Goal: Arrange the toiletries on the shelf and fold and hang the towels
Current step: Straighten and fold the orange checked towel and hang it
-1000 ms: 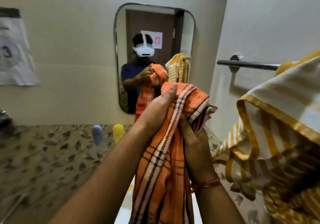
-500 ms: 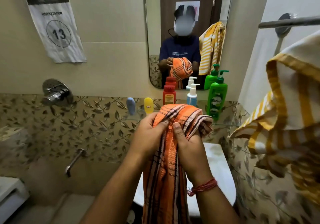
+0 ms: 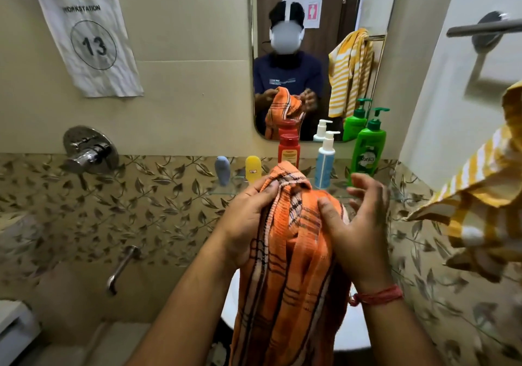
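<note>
Left hand grips the bunched top of the orange striped towel, fingers curled into the cloth near its upper fold. Right hand is loose: thumb lies against the towel's right side, the other fingers are spread and half-curled in the air past the cloth, holding nothing. Red thread band on the right wrist. Towel hangs straight down between both forearms, held up in front of the glass shelf, above the white basin; its lower end runs out of frame. On the shelf, left to right: small blue tube, small yellow tube, red bottle, white-and-blue pump bottle, green pump bottle. All upright, in a row against the wall, below the mirror. Towel top overlaps the base of the red bottle in view; can't tell if they touch. Yellow striped towel hangs at the right edge, below the metal towel bar; what holds it is out of frame. Paper sign reading "WORKSTATION 13" is on the left wall, with a chrome mixer valve and spout below it.
</note>
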The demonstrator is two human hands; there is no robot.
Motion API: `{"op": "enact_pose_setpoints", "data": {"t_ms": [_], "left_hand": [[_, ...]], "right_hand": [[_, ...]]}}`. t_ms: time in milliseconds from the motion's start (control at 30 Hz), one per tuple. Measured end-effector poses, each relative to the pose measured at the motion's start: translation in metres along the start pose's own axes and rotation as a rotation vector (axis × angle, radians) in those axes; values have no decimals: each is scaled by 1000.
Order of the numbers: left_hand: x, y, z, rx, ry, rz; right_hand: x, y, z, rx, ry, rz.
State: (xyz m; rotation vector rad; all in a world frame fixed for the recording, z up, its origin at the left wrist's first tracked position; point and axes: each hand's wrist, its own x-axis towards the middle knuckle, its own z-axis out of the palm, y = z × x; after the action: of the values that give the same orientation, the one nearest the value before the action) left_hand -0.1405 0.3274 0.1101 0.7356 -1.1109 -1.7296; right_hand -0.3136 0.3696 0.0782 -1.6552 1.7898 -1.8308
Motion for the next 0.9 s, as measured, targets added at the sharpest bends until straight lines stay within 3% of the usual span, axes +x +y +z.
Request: {"op": "enact_pose_setpoints", "data": {"t_ms": [67,167,333,567,633,700,767,900], "left_hand": [[2,2,-6,98,-107,-63],[2,1,-9,253,-224,-98],[8,1,-10,361,-214,-60],[0,9,-13,916,-260,-17],[-1,5,-12,1072,-184,82],[4,-3,-11,1180,56,227],[11,-15,-12,1141,251,320],[15,-25,-15,998,428,347]], "right_hand": [[7,-10,-4,102,-231,-150],[21,-26,-5,63,-605,-198],[31,-32,0,-90,-620,-206],[57,-37,-32,-31,-628,-33],[67,-37,-52,40,-620,26],[73,-38,-66,192,-617,121],[77,-36,-75,320,-663,188],[81,-35,-86,479,-764,257]]}}
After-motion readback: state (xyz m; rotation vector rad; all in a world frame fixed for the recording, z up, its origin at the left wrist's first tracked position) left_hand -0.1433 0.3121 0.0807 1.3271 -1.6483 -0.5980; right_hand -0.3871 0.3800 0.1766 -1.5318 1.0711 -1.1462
